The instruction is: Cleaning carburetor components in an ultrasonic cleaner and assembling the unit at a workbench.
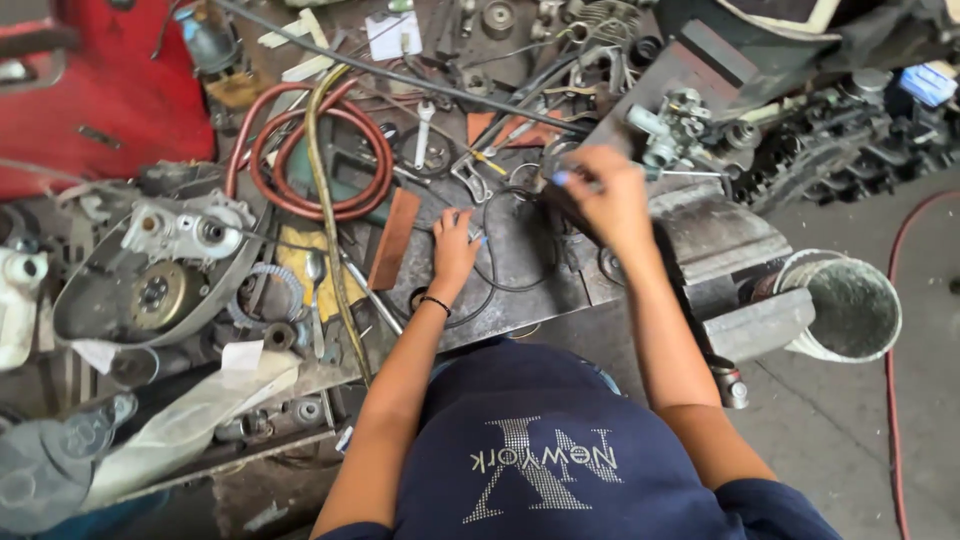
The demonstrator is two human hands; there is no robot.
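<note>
My left hand (455, 248) rests flat on the dark metal workbench (520, 270), fingers spread, touching a thin black cable loop (500, 285). A black band sits on that wrist. My right hand (603, 195) is curled around a small dark part with a blue tip at the bench's far side, next to a grey carburettor-like assembly (672, 128). What exactly the right hand holds is partly hidden by its fingers.
Red hose coils (318, 160) and a yellowish hose (325, 200) lie left of my hands. An engine cover with a round rotor (160, 290) sits at far left. A wrench (424, 128), a brown strip (393, 240) and a grey bucket (850, 308) are nearby.
</note>
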